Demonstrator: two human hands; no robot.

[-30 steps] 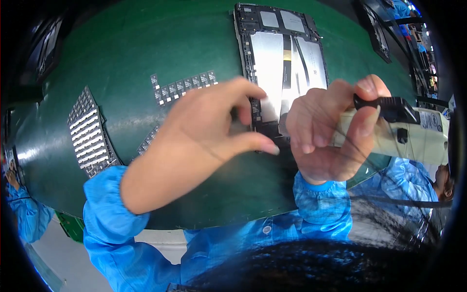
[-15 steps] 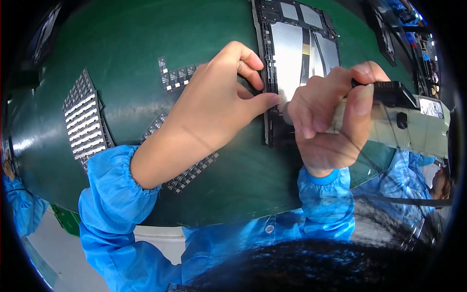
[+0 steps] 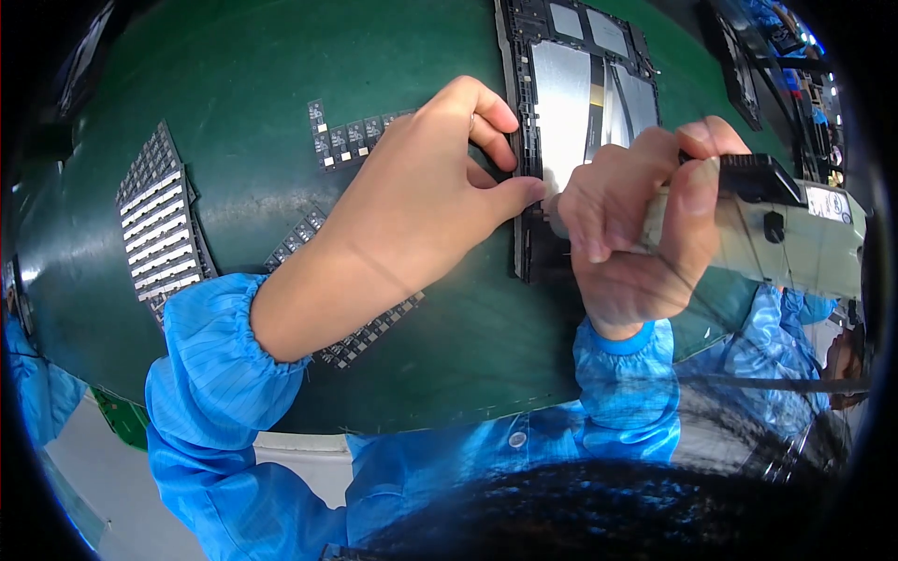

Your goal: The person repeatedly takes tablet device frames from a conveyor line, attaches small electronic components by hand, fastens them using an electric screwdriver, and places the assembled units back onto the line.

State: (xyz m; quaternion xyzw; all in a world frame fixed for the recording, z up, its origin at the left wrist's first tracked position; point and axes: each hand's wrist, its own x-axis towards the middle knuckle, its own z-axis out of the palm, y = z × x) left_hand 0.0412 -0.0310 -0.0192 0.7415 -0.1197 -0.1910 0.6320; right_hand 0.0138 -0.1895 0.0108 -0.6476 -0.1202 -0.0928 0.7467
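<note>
A flat black electronic device [image 3: 561,103] with silver metal panels lies at the far centre-right of the table. My left hand [image 3: 421,187] reaches to its left edge, fingers curled against the rim and thumb resting on the near part of that edge. My right hand [image 3: 645,224] is raised over the near right part of the device. Its fingers are bent, with thumb and forefinger pinched together; a small dark tip shows at the pinch, but what it belongs to is unclear. The right hand looks partly see-through against a pale object [image 3: 814,243] with a black top piece [image 3: 762,178].
Stacked sheets of small black-and-white parts [image 3: 164,224] lie at the left of the green table [image 3: 243,56]. Another strip of small black parts [image 3: 351,140] lies behind my left forearm, and more [image 3: 374,332] beneath it. A blue-sleeved person [image 3: 776,346] is at the right.
The device and the parts sheets sit slightly shifted in the picture. My left hand stays at the device's edge, and my right hand keeps nearly the same pose.
</note>
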